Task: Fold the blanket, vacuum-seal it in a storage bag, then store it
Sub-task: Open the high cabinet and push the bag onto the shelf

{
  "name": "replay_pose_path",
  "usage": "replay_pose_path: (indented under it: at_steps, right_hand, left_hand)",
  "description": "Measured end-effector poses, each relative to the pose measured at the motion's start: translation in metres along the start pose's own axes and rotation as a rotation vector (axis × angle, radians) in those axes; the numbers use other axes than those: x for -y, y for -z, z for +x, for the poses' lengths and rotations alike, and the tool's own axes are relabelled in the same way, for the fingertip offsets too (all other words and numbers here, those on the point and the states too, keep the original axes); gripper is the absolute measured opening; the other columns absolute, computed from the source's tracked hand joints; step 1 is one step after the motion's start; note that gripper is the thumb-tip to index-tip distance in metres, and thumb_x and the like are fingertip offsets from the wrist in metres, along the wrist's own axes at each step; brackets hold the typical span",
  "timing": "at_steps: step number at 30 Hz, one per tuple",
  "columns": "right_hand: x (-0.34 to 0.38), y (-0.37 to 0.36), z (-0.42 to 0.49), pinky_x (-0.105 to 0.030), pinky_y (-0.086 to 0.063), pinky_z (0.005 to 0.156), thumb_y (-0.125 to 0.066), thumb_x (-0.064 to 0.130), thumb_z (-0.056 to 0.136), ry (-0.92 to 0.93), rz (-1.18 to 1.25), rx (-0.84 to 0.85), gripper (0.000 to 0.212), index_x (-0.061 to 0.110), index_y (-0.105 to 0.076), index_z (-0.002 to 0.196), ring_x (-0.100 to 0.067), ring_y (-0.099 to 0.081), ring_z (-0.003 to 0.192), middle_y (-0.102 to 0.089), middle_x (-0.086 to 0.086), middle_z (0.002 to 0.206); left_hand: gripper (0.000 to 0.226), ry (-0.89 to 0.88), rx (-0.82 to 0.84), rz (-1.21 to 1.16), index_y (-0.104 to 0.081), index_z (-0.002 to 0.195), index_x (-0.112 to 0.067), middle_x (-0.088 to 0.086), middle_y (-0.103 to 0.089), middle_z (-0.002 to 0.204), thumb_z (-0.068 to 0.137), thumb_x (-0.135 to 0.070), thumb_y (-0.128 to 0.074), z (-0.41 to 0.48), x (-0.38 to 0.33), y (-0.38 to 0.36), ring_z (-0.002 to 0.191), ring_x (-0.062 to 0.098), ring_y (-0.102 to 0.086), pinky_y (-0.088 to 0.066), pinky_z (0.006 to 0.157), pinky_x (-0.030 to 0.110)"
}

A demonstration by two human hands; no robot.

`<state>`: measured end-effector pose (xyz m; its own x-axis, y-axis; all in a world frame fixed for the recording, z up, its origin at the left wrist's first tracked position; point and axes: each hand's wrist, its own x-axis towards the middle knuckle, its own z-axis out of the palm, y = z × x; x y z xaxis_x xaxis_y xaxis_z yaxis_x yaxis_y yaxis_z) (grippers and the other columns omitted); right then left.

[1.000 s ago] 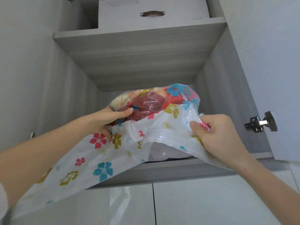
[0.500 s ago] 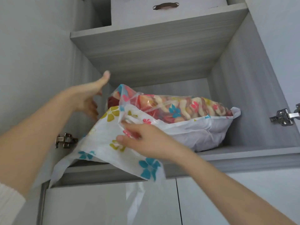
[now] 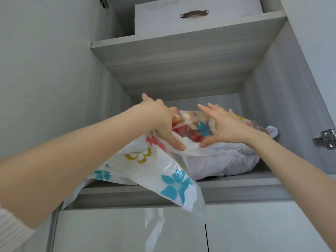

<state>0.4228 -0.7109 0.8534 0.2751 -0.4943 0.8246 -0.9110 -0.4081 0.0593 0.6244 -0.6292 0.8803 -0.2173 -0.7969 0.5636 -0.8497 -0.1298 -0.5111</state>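
Note:
A flower-printed storage bag (image 3: 225,160) with the red and cream blanket (image 3: 189,131) sealed inside lies on the lower cupboard shelf (image 3: 236,186). Its loose white flap (image 3: 163,177) hangs over the shelf's front edge. My left hand (image 3: 161,122) presses on the bag's left top with straight fingers, thumb down on the flap. My right hand (image 3: 221,126) lies flat on the bag's top, fingers spread and thumb pointing toward the left thumb. Neither hand curls round the bag.
A white box (image 3: 196,17) with a brown handle stands on the upper shelf (image 3: 181,57). The cupboard's side walls flank the bag. A metal hinge (image 3: 325,139) sits on the right door edge. Closed white doors (image 3: 127,231) lie below the shelf.
My left hand came down from the cupboard's left side onto the bag. My right hand let go of the flap and moved up onto the bag's top.

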Motion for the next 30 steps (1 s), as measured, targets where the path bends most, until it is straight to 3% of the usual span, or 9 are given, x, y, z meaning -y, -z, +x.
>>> replay_pose_path:
  at_steps: [2, 5, 10, 13, 19, 23, 25, 28, 30]
  right_hand:
    - [-0.005, -0.006, 0.011, -0.053, 0.002, 0.117, -0.076, 0.066, 0.054, -0.012, -0.035, 0.052, 0.119, 0.042, -0.008, 0.148, -0.019, -0.001, 0.147, -0.009, 0.002, 0.159]
    - [-0.007, -0.011, 0.016, -0.049, -0.013, 0.116, -0.073, 0.073, 0.048, 0.012, 0.021, 0.006, 0.111, 0.036, -0.029, 0.144, -0.019, -0.029, 0.136, -0.038, 0.008, 0.142]
    - [0.002, -0.024, 0.018, -0.034, -0.024, 0.099, -0.07, 0.075, 0.053, 0.026, -0.003, -0.128, 0.094, 0.04, -0.041, 0.135, -0.017, -0.042, 0.118, -0.051, 0.011, 0.12]
    - [0.024, -0.038, 0.03, -0.036, -0.023, 0.089, -0.064, 0.08, 0.054, 0.01, -0.112, -0.179, 0.089, 0.041, -0.044, 0.132, -0.019, -0.044, 0.114, -0.052, 0.007, 0.115]
    - [0.079, -0.103, 0.071, -0.047, -0.022, 0.1, -0.062, 0.079, 0.058, -0.038, -0.21, -0.203, 0.08, 0.033, -0.05, 0.122, -0.023, -0.043, 0.114, -0.053, -0.001, 0.114]
    - [0.085, -0.133, 0.084, -0.046, -0.02, 0.105, -0.065, 0.063, 0.073, 0.056, -0.053, -0.127, 0.08, 0.043, -0.03, 0.142, -0.024, -0.032, 0.132, -0.04, -0.005, 0.143]
    - [0.059, -0.126, 0.077, -0.05, -0.016, 0.109, -0.064, 0.06, 0.075, 0.08, -0.157, -0.159, 0.082, 0.047, -0.022, 0.145, -0.022, -0.022, 0.14, -0.026, -0.004, 0.153]
    - [-0.026, -0.095, 0.052, -0.057, -0.011, 0.111, -0.067, 0.06, 0.073, -0.081, -0.383, -0.158, 0.09, 0.045, -0.018, 0.146, -0.023, -0.018, 0.143, -0.022, -0.003, 0.156]
    - [-0.076, -0.079, 0.032, -0.058, -0.009, 0.113, -0.071, 0.059, 0.07, -0.158, -0.455, -0.162, 0.094, 0.042, -0.02, 0.147, -0.024, -0.013, 0.145, -0.016, 0.004, 0.159]
  left_hand:
    - [0.127, 0.042, -0.042, 0.058, 0.014, 0.148, -0.022, 0.024, -0.003, 0.154, 0.059, -0.088, -0.048, 0.011, -0.002, -0.015, 0.14, 0.05, -0.002, -0.011, 0.112, 0.063]
    - [0.125, 0.08, -0.228, 0.104, 0.015, 0.148, -0.021, 0.029, -0.004, 0.152, 0.061, -0.087, -0.047, 0.021, -0.006, -0.045, 0.137, 0.055, -0.001, -0.017, 0.11, 0.063]
    - [0.107, 0.067, -0.443, -0.078, 0.009, 0.149, -0.03, 0.022, 0.002, 0.155, 0.073, -0.069, -0.056, 0.03, 0.009, -0.079, 0.136, 0.055, 0.012, -0.041, 0.1, 0.047]
    - [0.106, 0.038, -0.427, -0.181, 0.0, 0.15, -0.031, 0.019, 0.003, 0.155, 0.072, -0.06, -0.065, 0.043, 0.036, -0.102, 0.137, 0.051, 0.016, -0.028, 0.108, 0.053]
    - [0.1, 0.168, -0.263, -0.168, -0.003, 0.15, -0.027, 0.013, 0.001, 0.155, 0.076, -0.059, -0.063, 0.083, 0.08, -0.168, 0.141, 0.047, 0.009, -0.016, 0.113, 0.059]
    - [0.071, 0.379, -0.154, 0.085, -0.003, 0.15, -0.03, 0.008, 0.001, 0.159, 0.094, -0.039, -0.046, 0.113, 0.062, -0.2, 0.142, 0.044, 0.005, -0.002, 0.111, 0.064]
    - [0.076, 0.397, -0.042, 0.071, -0.004, 0.151, -0.021, 0.009, 0.002, 0.159, 0.092, -0.034, -0.05, 0.131, 0.055, -0.211, 0.143, 0.042, 0.003, -0.002, 0.113, 0.06]
    - [0.099, 0.325, 0.075, -0.385, -0.016, 0.148, -0.011, 0.013, -0.012, 0.156, 0.073, -0.039, -0.074, 0.148, 0.048, -0.208, 0.142, 0.036, -0.014, -0.017, 0.116, 0.048]
    - [0.112, 0.162, 0.055, -0.772, -0.014, 0.149, -0.024, 0.007, -0.02, 0.155, 0.062, -0.045, -0.081, 0.15, 0.045, -0.201, 0.141, 0.029, -0.02, -0.024, 0.114, 0.043]
